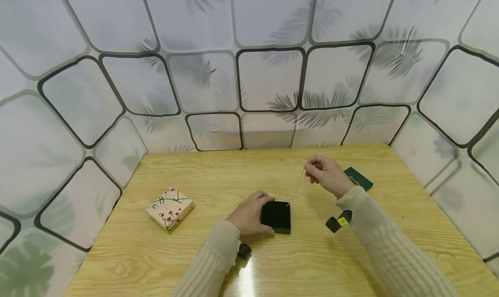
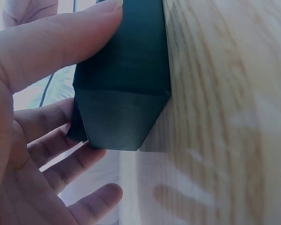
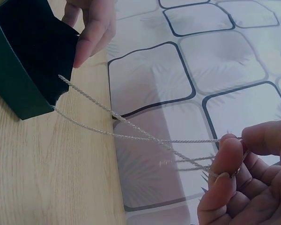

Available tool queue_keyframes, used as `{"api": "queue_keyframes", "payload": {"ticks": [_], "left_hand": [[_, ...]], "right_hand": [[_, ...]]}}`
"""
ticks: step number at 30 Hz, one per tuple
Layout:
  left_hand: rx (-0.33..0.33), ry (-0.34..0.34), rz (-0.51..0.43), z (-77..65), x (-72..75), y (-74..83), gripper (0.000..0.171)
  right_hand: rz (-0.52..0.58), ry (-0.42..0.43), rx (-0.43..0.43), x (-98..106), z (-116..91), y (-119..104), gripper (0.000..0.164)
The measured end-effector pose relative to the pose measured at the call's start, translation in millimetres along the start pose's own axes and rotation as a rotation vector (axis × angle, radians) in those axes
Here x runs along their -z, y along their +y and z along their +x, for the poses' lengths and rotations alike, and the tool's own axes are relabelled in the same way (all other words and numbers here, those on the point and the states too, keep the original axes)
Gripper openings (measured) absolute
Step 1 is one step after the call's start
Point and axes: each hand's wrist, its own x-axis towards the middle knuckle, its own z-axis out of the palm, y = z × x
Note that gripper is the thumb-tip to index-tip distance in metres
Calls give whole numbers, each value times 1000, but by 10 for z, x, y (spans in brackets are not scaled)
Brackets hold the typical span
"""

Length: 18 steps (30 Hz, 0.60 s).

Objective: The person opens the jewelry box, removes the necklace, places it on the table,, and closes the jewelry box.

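Observation:
My left hand (image 1: 251,214) grips a small open jewelry box (image 1: 276,217) by its sides, thumb at the near side and fingers at the far side. The box is dark green outside with a black lining, and it sits on the wooden table. In the left wrist view its green side (image 2: 126,56) lies close under the thumb. My right hand (image 1: 325,173), raised to the right of the box, pinches a thin silver necklace chain (image 3: 113,115) between thumb and fingers. Two strands stretch from those fingers back to the box's lining and edge, crossing midway.
A dark green lid (image 1: 358,179) with gold lettering lies behind the right wrist. To the left stands a cream box (image 1: 170,209) with a red floral pattern. A patterned curtain (image 1: 269,80) surrounds the back and sides of the wooden table (image 1: 218,171).

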Motion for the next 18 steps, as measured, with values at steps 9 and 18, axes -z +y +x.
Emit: {"api": "queue_keyframes", "payload": {"ticks": [9, 18], "left_hand": [[-13, 8, 6, 4, 3, -10, 89], [-17, 6, 7, 5, 6, -14, 89]], "right_hand": [[2, 25, 12, 26, -11, -15, 34], [19, 58, 46, 68, -4, -11, 34]]}}
